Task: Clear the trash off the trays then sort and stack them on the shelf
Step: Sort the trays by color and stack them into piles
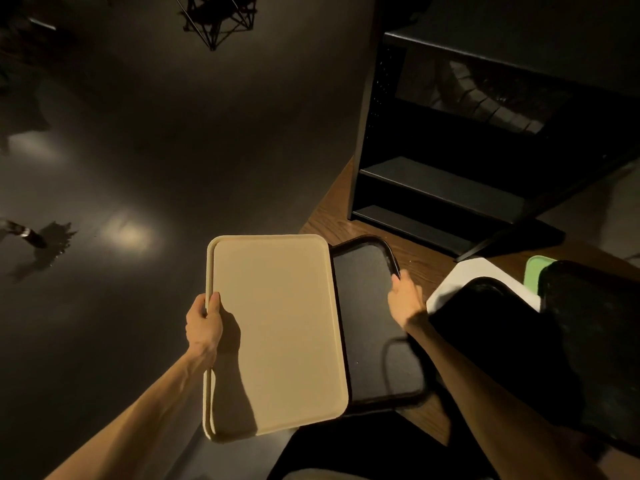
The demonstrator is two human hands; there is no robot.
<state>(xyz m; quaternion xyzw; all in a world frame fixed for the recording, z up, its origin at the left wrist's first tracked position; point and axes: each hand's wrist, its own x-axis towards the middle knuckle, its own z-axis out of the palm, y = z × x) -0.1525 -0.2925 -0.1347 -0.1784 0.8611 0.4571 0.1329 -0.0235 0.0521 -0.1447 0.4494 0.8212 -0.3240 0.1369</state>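
Fingers of the left hand (204, 322) pinch the long edge of a beige tray (273, 336), apparently two nested, thumb on top, holding it out past the wooden table (353, 216) over the dark floor. The right hand (405, 299) grips the rim of a black tray (374, 327) lying on the table; its fingers curl around the rim, largely hidden. More trays, black (588, 341), white (474, 271) and green (535, 273), wait at right; the black shelf (440, 188) stands beyond. Risk: the one-handed edge grip may let the beige tray tip or slide.
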